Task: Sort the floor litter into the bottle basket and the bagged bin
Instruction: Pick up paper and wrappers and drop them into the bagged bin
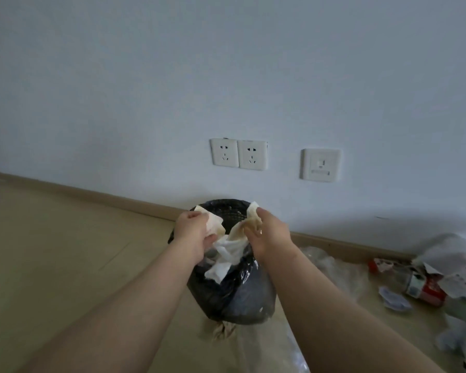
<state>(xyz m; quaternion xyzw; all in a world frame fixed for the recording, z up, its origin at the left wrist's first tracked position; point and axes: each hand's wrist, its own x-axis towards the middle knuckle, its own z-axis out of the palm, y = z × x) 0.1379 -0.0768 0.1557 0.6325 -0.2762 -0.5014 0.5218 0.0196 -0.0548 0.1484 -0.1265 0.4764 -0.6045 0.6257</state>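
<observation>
The stained tissue paper (228,249) hung over the open mouth of the bagged bin (237,297), bunched between both hands; whether it was one sheet or several could not be told. The left hand (194,230) had its fingers curled round a yellowed wad at the left side, and the right hand (264,234) pinched another crumpled end at the right, with a white tail drooping between them onto the near rim. The bin, lined with a shiny black bag, stood on the floor (65,251) just in front of the skirting board (119,199). A scrap of brown crumpled paper (223,331) lay touching the bin's near base. To the right a clear plastic sheet (336,270) spread over the floor, and farther right lay a heap of litter: a plastic bottle (421,289) with a red label on its side, a small pale wrapper (394,301) just beside it, and white paper (447,251) on top. On the wall (226,76) above the bin sat a double socket (238,154), with a single wall plate (320,165) to its right.
</observation>
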